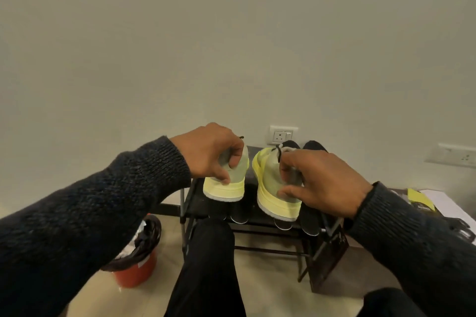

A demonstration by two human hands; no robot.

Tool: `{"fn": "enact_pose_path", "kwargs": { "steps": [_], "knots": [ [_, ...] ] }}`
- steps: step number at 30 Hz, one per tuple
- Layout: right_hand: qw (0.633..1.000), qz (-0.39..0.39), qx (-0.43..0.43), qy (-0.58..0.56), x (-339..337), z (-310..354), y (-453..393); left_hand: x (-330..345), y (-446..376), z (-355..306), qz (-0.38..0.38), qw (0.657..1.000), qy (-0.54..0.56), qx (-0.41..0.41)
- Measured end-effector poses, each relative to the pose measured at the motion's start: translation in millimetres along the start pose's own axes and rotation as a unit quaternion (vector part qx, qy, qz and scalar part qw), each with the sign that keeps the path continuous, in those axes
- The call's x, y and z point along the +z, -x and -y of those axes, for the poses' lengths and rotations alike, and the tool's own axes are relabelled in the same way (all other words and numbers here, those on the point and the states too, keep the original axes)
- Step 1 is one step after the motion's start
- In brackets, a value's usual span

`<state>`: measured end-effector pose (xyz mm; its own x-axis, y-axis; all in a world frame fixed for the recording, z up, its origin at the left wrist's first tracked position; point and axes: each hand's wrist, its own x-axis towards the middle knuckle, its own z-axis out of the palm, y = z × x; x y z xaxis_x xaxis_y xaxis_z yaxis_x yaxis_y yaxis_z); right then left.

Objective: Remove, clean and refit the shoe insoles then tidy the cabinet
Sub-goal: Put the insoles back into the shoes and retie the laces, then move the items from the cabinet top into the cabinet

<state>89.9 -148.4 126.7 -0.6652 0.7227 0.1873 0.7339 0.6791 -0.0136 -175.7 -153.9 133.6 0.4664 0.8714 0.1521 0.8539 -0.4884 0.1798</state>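
Two pale green sneakers with yellow soles are held by their heels over the top of a black shoe rack (188, 195). My left hand (206, 152) pinches the heel of the left sneaker (226, 185). My right hand (322, 183) grips the heel of the right sneaker (273, 188). Dark insoles (309, 216) lie on the rack's top to the right of the right sneaker, partly hidden by my right hand. White-edged insole tips (239, 217) poke out below the sneakers.
A red bin (134, 270) lined with a black bag stands on the floor left of the rack. My dark-trousered knee (208, 252) is in front of the rack. Papers and a yellow sheet (419, 199) lie at right. A wall socket (282, 135) sits behind the shoes.
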Motion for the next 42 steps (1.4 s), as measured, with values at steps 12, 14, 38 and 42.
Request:
{"fn": "enact_pose_path", "kwargs": {
  "steps": [12,14,38,42],
  "knots": [
    [0.995,0.034,0.018,0.094,107,-33,-94,97,-52,83,-0.042,0.995,-0.052,-0.069],
    [0.994,0.039,0.02,0.103,118,-40,-105,107,-56,91,-0.05,0.994,-0.056,-0.077],
    [0.994,0.044,0.058,0.084,170,-40,-150,137,-91,109,-0.002,0.988,-0.113,-0.103],
    [0.998,0.032,0.053,0.024,160,-45,-143,130,-93,98,-0.024,0.984,-0.113,-0.138]
  ]
}}
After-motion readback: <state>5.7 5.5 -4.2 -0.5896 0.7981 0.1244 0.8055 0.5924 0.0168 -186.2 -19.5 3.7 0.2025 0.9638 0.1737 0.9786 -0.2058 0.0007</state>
